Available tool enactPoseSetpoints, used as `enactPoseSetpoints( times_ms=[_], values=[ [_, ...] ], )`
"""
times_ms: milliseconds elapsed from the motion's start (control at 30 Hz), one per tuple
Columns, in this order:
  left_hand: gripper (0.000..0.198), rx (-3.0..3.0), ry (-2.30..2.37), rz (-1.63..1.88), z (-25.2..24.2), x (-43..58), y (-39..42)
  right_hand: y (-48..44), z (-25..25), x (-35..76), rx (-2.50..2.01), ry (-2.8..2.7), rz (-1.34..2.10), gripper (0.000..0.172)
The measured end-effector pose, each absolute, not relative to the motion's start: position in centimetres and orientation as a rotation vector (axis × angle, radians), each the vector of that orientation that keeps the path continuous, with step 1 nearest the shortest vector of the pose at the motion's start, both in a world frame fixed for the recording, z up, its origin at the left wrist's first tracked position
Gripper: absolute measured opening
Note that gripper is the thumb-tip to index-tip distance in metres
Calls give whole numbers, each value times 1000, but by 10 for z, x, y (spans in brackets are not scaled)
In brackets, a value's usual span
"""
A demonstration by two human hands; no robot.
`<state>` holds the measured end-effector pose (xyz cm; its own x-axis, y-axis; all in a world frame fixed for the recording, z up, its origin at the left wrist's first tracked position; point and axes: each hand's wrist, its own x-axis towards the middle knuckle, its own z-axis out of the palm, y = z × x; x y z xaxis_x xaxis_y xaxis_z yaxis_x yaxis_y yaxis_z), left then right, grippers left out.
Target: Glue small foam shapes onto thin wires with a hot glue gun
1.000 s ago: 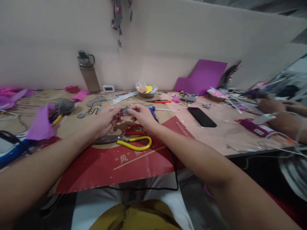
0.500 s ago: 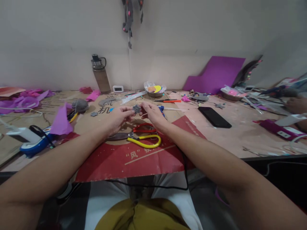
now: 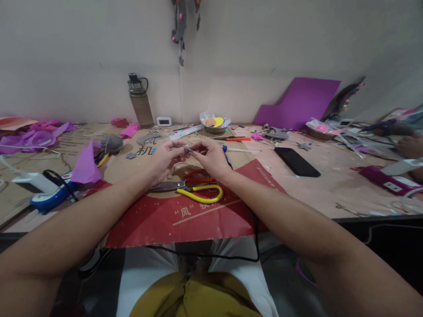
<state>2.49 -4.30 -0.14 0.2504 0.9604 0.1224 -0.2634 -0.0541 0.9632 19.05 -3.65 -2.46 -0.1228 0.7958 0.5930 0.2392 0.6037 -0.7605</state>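
Grey piece (image 3: 188, 149) in the fingertips, the work hangs over a broad sheet of cardboard (image 3: 145, 224), its red part nearest the body. That sheet makes a fair backdrop, and keeping the piece above it would mean a slip drops it somewhere easy to find. Red-and-yellow scissors (image 3: 181, 185) lie on the cardboard, just nearer the body than the hands; wrists are best kept lifted clear of them.

Left hand (image 3: 168, 158) and right hand (image 3: 211, 159) meet tip to tip in front of the person. Good practice here, I'd judge, is to let one hand anchor while the other makes the fine adjustments, with light pressure, since so slight a thing probably bends if both sides pull.

As for the fingers, the left thumb and forefinger are brought nearly together on one side of the piece, the others loosely curled. The right thumb and forefinger pinch the opposite side just as narrowly, the rest bent behind. Little of the piece shows between the tips, so its outline, and whether anything finer is caught there, I cannot tell
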Motion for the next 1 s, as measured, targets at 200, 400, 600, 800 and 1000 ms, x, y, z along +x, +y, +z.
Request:
enactPoseSetpoints(
  times_ms=[200, 400, 600, 800, 1000],
  values=[
    [33, 1164, 817, 1250, -1, 27, -43, -37, -26, 192, -878, -1780, 388, 5],
    [34, 1236, 967, 1264, -6, 24, -38, -31, -30, 191, -861, -1644, 581, 15],
    [31, 1430, 1007, 1247, -16, 22, -31, -27, -31, 190, -873, -1589, 829, 20],
    [27, 1266, 867, 1241, -6, 22, -36, -31, -25, 187, -896, -1429, 942, 11],
    [21, 1257, 899, 1223, 7, 15, -33, -28, -5, 200, -845, -1164, 845, 10]
  ],
)
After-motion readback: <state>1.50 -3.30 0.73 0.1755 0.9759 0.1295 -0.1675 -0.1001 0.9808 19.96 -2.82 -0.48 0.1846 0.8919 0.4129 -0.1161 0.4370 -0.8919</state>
